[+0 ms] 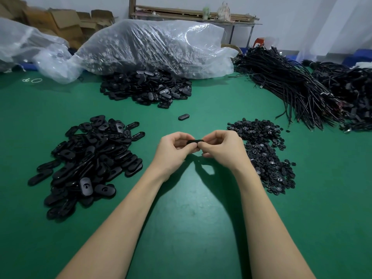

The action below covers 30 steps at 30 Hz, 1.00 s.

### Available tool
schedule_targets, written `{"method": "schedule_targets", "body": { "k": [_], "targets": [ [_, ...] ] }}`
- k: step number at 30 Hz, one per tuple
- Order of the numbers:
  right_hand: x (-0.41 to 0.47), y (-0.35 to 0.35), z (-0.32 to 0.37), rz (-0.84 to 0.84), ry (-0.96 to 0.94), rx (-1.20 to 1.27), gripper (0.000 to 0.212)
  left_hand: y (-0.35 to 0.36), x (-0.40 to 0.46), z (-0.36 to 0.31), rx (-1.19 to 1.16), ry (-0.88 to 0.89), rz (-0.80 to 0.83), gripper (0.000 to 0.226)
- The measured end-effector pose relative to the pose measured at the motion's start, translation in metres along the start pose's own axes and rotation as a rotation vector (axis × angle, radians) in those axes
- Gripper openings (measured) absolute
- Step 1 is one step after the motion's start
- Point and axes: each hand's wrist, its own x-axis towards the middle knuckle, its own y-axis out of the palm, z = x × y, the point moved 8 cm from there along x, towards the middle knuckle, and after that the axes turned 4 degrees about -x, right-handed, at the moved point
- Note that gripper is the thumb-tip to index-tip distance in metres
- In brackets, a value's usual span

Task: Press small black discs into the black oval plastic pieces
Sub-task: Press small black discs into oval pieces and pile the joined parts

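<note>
Green matting is covering the whole surface (191, 228), and everything on it is lying in heaps. At the far side a clear plastic bag (153, 45) is spilling black oval pieces (147, 89) onto the mat, and bundles of black cables (298, 93) are trailing off to the far right. Nearer, on the left, a second pile of oval pieces (90, 164) is sitting loose; on the right a pile of small discs (265, 156) is spreading toward the near edge. One stray oval (183, 117) is lying alone between the heaps.

In the middle, the left hand (173, 151) and the right hand (223, 149) are meeting above the mat, both pinching one oval piece (194, 142) between curled fingers and thumbs. Whether a disc is already seated in it cannot be told, as the fingers are hiding it.

This is probably the pressing step itself. Next, the thumbs are likely needing firm, square pressure until the disc is sitting flush, then setting the piece down and reaching for fresh parts.
</note>
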Motion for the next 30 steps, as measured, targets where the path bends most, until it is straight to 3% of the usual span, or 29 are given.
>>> {"method": "schedule_targets", "body": {
  "k": [14,23,27,30],
  "targets": [
    [0.0,0.003,0.001,-0.019,0.012,0.065,0.013,-0.002,0.0,0.0,-0.006,0.0,-0.057,0.013],
    [-0.001,0.006,0.006,-0.084,-0.035,-0.001,0.013,-0.005,-0.003,-0.006,0.217,0.081,-0.193,0.014],
    [0.001,0.007,0.005,-0.093,-0.012,0.204,0.008,-0.007,-0.005,-0.02,0.158,0.198,-0.153,0.017],
    [0.003,0.01,-0.003,-0.091,0.049,0.34,0.008,-0.007,-0.002,-0.034,0.393,0.319,-0.101,0.02]
  ]
}}
